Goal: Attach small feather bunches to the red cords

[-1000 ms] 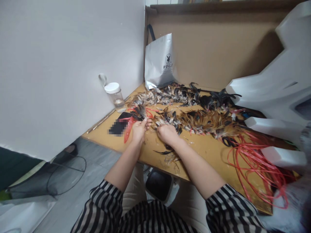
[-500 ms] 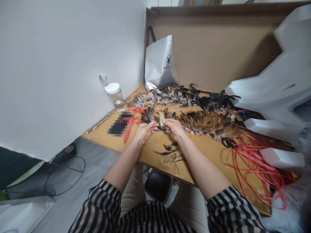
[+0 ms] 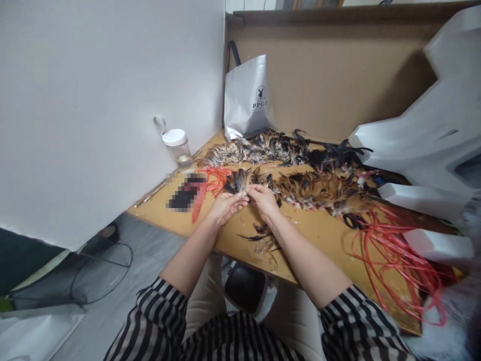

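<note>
My left hand is closed on the base of a small bunch of dark and brown feathers, which fans out away from me. Touching the same base from the right is my right hand, its thumb and fingers pinched together at the quills. Behind and right of my hands lies a long row of brown feathers. A second row, speckled and dark, runs along the back of the table. Some loose feathers are near the front edge, partly behind my right forearm.
Red plastic strips spill over the table's right side beside black scissors. A lidded jar stands at the left wall, a silver bag at the back. White foam pieces border the right. More red strips lie left.
My right hand has moved left, bringing its fingertips against the feather bunch in my left hand. The bunch now sits slightly farther right and fans wider.
</note>
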Tool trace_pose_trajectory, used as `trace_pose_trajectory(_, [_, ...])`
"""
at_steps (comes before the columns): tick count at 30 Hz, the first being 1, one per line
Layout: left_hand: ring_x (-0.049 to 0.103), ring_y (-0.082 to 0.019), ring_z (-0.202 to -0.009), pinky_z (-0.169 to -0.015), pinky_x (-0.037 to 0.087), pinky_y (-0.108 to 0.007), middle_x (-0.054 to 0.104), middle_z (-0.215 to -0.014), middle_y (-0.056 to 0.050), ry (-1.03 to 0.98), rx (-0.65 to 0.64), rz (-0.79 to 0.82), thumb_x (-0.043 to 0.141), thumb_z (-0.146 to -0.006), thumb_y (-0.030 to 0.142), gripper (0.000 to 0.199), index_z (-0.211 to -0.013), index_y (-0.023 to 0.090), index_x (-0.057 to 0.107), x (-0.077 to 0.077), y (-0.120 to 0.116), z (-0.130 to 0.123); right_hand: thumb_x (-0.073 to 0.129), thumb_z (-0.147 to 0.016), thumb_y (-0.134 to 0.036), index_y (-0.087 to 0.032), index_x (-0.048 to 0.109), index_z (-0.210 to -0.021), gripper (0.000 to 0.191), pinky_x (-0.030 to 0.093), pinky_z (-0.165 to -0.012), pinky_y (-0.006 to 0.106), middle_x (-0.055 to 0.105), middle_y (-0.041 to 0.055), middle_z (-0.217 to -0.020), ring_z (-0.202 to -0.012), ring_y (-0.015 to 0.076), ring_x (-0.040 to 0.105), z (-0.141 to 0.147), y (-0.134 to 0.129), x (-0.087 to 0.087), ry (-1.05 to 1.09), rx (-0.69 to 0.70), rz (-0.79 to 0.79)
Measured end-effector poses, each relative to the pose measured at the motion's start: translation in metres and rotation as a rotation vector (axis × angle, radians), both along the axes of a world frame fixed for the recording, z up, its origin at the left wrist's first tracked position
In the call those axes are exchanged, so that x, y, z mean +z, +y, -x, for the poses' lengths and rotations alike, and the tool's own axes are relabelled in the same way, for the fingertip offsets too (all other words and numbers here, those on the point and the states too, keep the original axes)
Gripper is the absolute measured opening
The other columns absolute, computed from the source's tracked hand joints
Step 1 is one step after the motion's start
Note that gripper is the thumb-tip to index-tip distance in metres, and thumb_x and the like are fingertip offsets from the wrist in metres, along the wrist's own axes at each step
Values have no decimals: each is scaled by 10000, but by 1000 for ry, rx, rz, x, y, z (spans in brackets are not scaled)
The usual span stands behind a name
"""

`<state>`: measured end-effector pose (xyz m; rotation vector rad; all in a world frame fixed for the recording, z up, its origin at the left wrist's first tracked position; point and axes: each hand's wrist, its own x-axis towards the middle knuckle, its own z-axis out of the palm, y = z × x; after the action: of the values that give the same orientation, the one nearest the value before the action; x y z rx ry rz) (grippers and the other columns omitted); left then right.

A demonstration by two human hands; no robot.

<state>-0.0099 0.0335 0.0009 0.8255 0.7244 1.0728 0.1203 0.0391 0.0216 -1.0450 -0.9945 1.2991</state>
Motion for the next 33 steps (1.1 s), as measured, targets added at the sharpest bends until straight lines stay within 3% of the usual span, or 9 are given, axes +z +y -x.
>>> trace_pose_trajectory(7, [564, -62, -536, -527, 439, -156, 657, -666, -82, 21, 35, 1, 701, -628, 237, 194, -727, 74, 666, -1, 0, -1, 679, -556, -343, -144, 607, -665, 238, 301, -453, 199, 512, -58, -484, -421, 52, 376, 0, -1, -2, -15, 24, -34])
trace_pose_trajectory(15, [560, -95, -504, -501, 438, -197, 636, -592, -76, 142, 126, -123, 718, -577, 292, 238, -656, 79, 649, 2, -1, -5, 708, -541, -365, -152, 588, -670, 277, 407, -569, 235, 578, -21, -575, -531, 91, 501, -4, -7, 5, -90, 109, -137])
trace_pose_trajectory(25, [553, -110, -510, -538, 462, -236, 628, -615, -70, 269, 7, -355, 645, -662, 343, 242, -663, 101, 644, -1, -5, -5, 634, -641, -406, -153, 561, -566, 274, 416, -539, 259, 519, -25, -504, -476, 102, 484, -16, -13, 12, -143, 321, -218])
trace_pose_trajectory(28, [550, -109, -499, -529, 459, -232, 629, -609, -74, 303, -37, -372, 633, -678, 341, 241, -669, 100, 652, -1, -5, -4, 615, -661, -397, -149, 567, -556, 273, 411, -551, 247, 531, -18, -524, -499, 99, 492, -22, -12, 16, -252, 371, -283])
trace_pose_trajectory(33, [561, -126, -494, -483, 440, -222, 644, -599, -81, 356, 21, -325, 684, -620, 273, 190, -699, 101, 665, -6, -2, -4, 622, -648, -353, -146, 549, -556, 239, 355, -501, 204, 513, -22, -532, -506, 86, 450, -25, -13, 20, -622, 227, -403])
